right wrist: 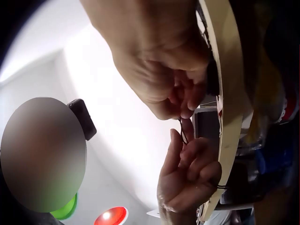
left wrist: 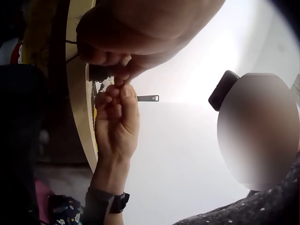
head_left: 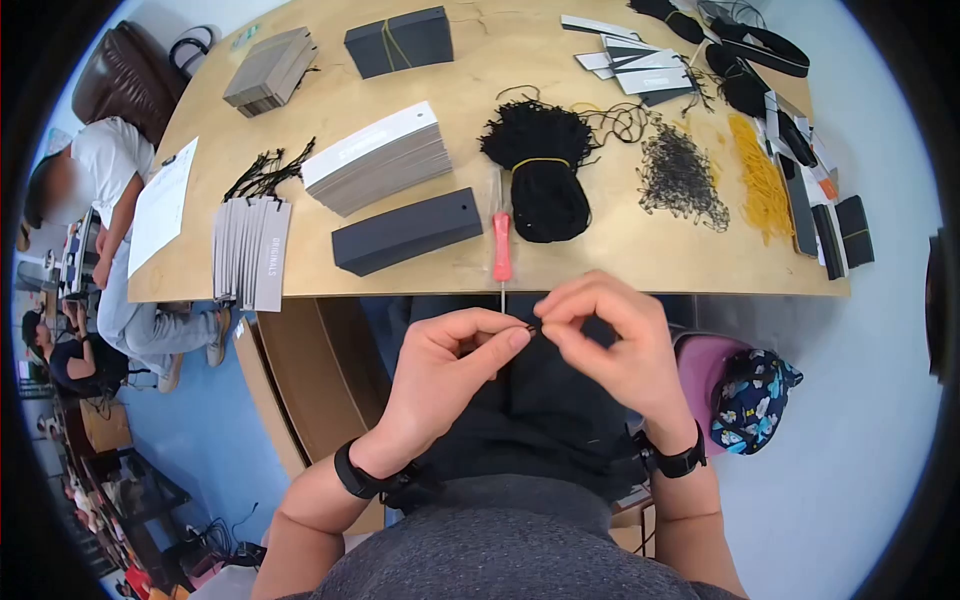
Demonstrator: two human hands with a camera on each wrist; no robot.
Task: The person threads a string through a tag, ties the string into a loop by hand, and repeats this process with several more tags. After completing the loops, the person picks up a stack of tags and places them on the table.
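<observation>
Just past the table's front edge, above the lap, my left hand [head_left: 450, 370] and right hand [head_left: 615, 345] meet fingertip to fingertip. Between them runs a thin black cord [right wrist: 183, 132], pinched by the thumb and fingers of each hand. Part of the cord trails out by the left hand's curled fingers in the right wrist view. The fingers hide whatever else lies at the pinch. Right ahead, a tool with a red handle [head_left: 502, 250] lies with its thin metal shaft over the table edge. Behind it rests a bundle of black cords [head_left: 550, 195] in a yellow band.
Stacked grey tags [head_left: 385, 165], dark tags [head_left: 408, 232] and corded tags [head_left: 250, 250] occupy the table's left side. Small dark wire loops [head_left: 683, 175] and yellow bands [head_left: 760, 180] lie at right. An open cardboard box [head_left: 325, 375] stands below the edge. Another person [head_left: 110, 180] sits far left.
</observation>
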